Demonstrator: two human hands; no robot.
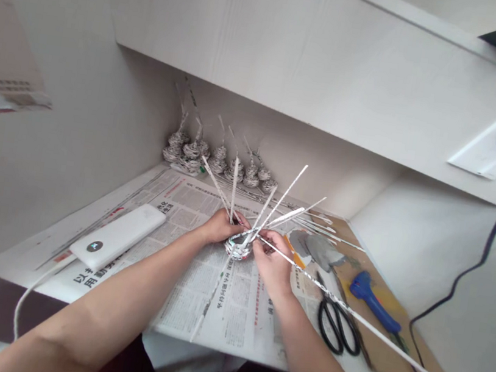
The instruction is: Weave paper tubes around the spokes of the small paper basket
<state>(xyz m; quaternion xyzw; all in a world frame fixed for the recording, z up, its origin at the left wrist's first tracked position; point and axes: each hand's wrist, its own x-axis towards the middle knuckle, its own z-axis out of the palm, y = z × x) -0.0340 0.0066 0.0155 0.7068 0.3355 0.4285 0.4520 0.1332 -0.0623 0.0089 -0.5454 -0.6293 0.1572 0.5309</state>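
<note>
A small round basket (236,250) woven from rolled newspaper sits between my hands above the newspaper-covered table. Several upright paper sticks (289,189) fan out from it. My left hand (222,228) is closed on the basket's left rim, with its fingertips partly hidden. On the right side, my right hand (274,265) pinches at the rim where a long rolled paper strand (362,321) runs off to the lower right. Another paper strand (209,304) hangs from the basket toward the table's front edge.
Several woven paper gourds (218,160) line the back wall. Black-handled scissors (335,324) and a blue glue gun (374,302) lie at right, near loose paper sticks (316,225). A white power bank (118,235) with a cable lies at left. A low shelf panel (294,51) overhangs the back.
</note>
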